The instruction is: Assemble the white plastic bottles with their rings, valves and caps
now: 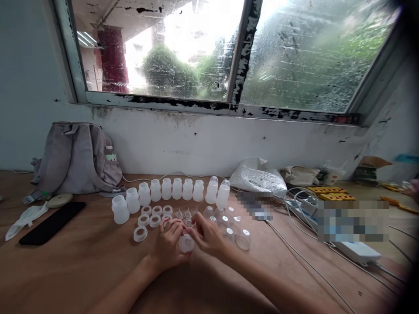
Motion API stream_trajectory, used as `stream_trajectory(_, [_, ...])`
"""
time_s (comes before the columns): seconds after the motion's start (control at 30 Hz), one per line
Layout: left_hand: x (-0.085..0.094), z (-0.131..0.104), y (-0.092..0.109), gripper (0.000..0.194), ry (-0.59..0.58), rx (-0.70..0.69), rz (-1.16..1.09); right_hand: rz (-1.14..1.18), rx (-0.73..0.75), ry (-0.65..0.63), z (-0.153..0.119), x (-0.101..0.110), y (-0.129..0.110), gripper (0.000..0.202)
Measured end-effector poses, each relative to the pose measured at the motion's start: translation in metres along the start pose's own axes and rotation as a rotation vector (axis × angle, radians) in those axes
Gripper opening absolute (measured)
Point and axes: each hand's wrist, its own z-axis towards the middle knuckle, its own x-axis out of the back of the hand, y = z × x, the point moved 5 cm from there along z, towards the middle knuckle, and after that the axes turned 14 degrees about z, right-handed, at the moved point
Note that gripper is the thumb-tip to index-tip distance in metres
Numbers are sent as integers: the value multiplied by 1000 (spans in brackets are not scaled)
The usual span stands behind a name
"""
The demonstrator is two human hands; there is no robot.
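Note:
A translucent baby bottle (186, 243), seen nearly end-on, is held low over the table's near side. My left hand (168, 240) wraps around it from the left. From the right, my right hand (207, 235) has its fingers bent and pressed at the bottle's upper rim; whether a small part sits between them is hidden. Just beyond my hands lie several collar rings (144, 220) on the left, clear silicone nipples (187, 214) in the middle, and clear dome caps (242, 240) on the right. Open bottles (177, 189) stand in a curved row behind, ending in two capped bottles (223, 194).
A grey backpack (73, 159), a black phone-like slab (52, 223) and a white crumpled item (28, 219) lie left. On the right are a silver padded bag (258, 178), cables, a white power strip (356, 252) and yellow blocks (335, 196). A window wall closes the back.

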Motion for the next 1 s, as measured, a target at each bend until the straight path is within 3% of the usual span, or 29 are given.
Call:
stream_trajectory(0.1, [-3, -2, -2, 25, 64, 50, -2, 88, 3, -47, -29, -23, -6, 20])
stream_trajectory(0.23, [-1, -2, -3, 17, 85, 65, -16, 127, -16, -40, -38, -36, -2, 17])
stream_trajectory(0.4, [2, -1, 2, 17, 75, -42, 13, 163, 66, -70, -41, -36, -2, 3])
stream_trajectory(0.63, [14, 2, 8, 14, 61, -63, 86, 28, 267, -95, -45, -31, -18, 10])
stream_trajectory(0.77, [24, -3, 0, 20, -61, -35, 137, 21, 432, -9, -47, -21, -28, 10])
stream_trajectory(0.87, [29, -14, -22, 24, -152, -41, 247, 25, 306, 76, -43, -15, -16, 12])
stream_trajectory(1.0, [35, -32, -68, 29, -113, 156, 422, -85, -2, 34, -37, -22, 10, 14])
